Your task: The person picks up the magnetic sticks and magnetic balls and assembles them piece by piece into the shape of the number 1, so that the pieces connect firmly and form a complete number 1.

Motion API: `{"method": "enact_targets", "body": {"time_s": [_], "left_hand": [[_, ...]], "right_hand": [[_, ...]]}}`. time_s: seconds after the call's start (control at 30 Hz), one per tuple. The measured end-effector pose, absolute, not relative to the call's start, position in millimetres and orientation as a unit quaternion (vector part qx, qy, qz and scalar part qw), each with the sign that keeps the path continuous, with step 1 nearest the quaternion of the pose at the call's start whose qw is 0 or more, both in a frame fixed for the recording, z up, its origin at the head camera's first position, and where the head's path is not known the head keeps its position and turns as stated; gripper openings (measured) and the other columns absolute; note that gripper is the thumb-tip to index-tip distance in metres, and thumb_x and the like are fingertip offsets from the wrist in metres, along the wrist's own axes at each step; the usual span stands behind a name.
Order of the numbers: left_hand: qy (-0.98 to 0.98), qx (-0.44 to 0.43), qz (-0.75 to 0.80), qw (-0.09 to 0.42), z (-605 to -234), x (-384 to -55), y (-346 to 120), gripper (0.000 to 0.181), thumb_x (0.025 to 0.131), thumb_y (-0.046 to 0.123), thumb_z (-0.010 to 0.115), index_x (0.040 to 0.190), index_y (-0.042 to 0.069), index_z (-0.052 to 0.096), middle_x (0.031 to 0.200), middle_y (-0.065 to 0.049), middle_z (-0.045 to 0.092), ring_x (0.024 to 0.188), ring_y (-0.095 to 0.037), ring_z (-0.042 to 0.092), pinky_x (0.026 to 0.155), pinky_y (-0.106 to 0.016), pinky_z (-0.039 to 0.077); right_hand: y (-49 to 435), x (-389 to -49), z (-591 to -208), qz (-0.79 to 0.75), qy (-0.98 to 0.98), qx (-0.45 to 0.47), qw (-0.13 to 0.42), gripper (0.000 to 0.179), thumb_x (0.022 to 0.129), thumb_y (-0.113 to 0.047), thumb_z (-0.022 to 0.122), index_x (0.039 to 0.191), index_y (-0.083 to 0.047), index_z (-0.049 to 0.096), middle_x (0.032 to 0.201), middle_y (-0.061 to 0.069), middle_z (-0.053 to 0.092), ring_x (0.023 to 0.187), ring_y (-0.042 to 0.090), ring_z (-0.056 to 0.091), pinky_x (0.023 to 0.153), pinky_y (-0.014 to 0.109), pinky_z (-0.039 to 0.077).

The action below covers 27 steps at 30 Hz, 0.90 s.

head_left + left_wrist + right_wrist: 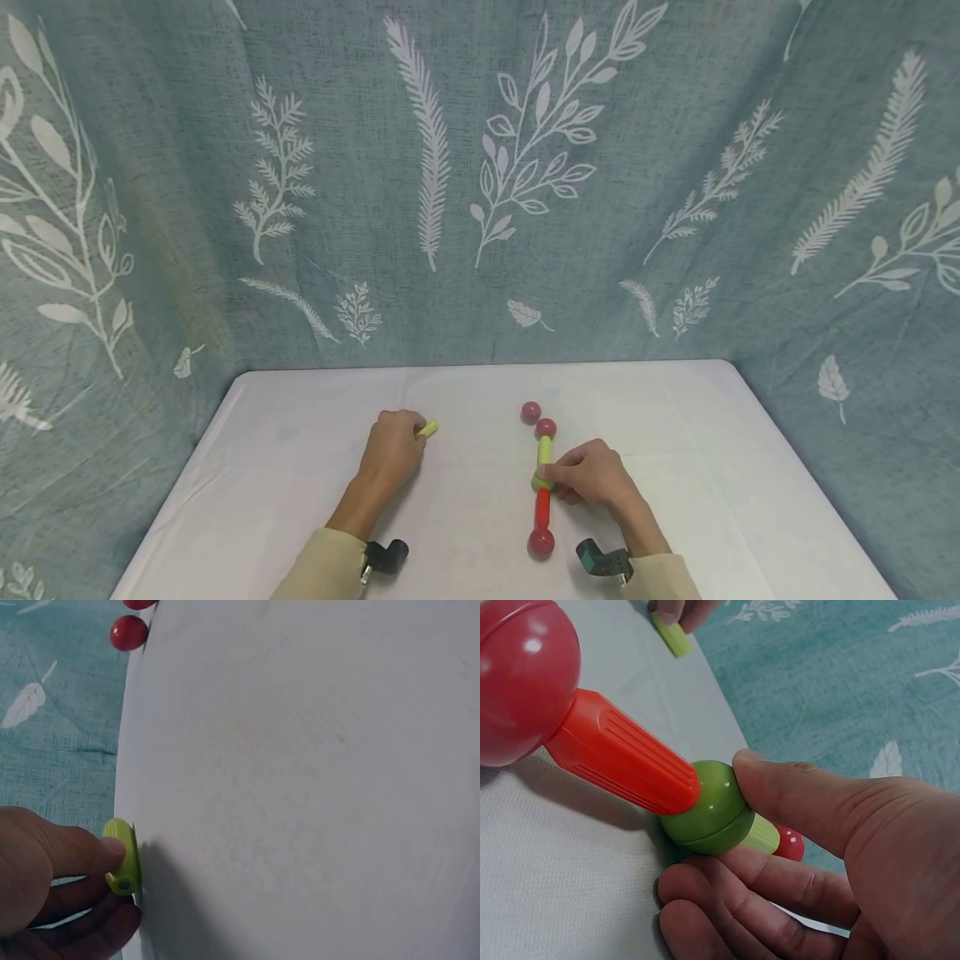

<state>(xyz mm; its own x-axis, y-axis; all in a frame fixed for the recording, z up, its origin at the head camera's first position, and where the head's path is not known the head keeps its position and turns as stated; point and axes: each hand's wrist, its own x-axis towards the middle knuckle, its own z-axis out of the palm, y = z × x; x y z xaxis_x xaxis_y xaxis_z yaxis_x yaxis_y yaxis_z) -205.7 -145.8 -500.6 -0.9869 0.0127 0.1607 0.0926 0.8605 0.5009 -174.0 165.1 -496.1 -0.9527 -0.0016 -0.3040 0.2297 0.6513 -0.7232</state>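
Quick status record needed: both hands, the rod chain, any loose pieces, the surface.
left hand: pinches a short yellow-green rod
right hand: grip on the green ball in mid chain
chain: red ball, orange rod, green ball, yellow-green rod, red ball, lying on the table
loose piece: red ball just beyond the chain
surface: white table

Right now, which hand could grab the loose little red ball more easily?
Probably the right hand. It grips the green ball of the chain, and the loose red ball lies just beyond that chain's far end. The left hand is farther off, pinching a yellow-green stick.
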Motion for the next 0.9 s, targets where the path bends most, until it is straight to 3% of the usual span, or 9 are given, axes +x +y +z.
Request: {"method": "enact_targets", "body": {"time_s": [0.33, 0.5, 0.67, 0.9], "left_hand": [[-0.939, 0.003, -0.333, 0.09, -494, -187, -138, 0.017, 0.09, -0.003, 0.08, 0.107, -0.006, 0.081, 0.105, -0.023, 0.082, 0.099, -0.04, 0.081, 0.086, -0.053, 0.067], [-0.919, 0.004, -0.386, 0.082, -487, -169, -131, 0.013, 0.088, -0.001, 0.081, 0.101, -0.003, 0.083, 0.091, -0.014, 0.082, 0.083, -0.025, 0.079, 0.073, -0.042, 0.067], [-0.899, -0.016, -0.436, 0.047, -480, -148, -125, 0.011, 0.087, 0.002, 0.085, 0.098, 0.0, 0.083, 0.085, -0.006, 0.081, 0.077, -0.014, 0.076, 0.07, -0.033, 0.066], [-0.868, -0.04, -0.494, -0.033, -478, -120, -115, 0.012, 0.09, 0.008, 0.086, 0.101, 0.003, 0.082, 0.09, -0.003, 0.081, 0.082, -0.014, 0.077, 0.073, -0.03, 0.067]], "right_hand": [[164, -174, -496, -0.413, 0.897, 0.068, 0.146, 0.023, 0.09, -0.033, 0.089, 0.087, -0.011, 0.084, 0.07, 0.001, 0.075, 0.066, 0.017, 0.066, 0.061, 0.027, 0.051], [165, -174, -495, -0.417, 0.895, 0.066, 0.146, 0.023, 0.091, -0.033, 0.089, 0.088, -0.011, 0.084, 0.071, 0.001, 0.075, 0.067, 0.017, 0.066, 0.061, 0.027, 0.052], [166, -173, -495, -0.423, 0.893, 0.063, 0.141, 0.021, 0.091, -0.03, 0.089, 0.088, -0.01, 0.085, 0.07, 0.001, 0.075, 0.066, 0.017, 0.067, 0.062, 0.027, 0.056], [165, -176, -493, -0.418, 0.895, 0.062, 0.142, 0.021, 0.092, -0.031, 0.088, 0.089, -0.01, 0.085, 0.07, 0.001, 0.075, 0.066, 0.017, 0.067, 0.063, 0.027, 0.057]]}}
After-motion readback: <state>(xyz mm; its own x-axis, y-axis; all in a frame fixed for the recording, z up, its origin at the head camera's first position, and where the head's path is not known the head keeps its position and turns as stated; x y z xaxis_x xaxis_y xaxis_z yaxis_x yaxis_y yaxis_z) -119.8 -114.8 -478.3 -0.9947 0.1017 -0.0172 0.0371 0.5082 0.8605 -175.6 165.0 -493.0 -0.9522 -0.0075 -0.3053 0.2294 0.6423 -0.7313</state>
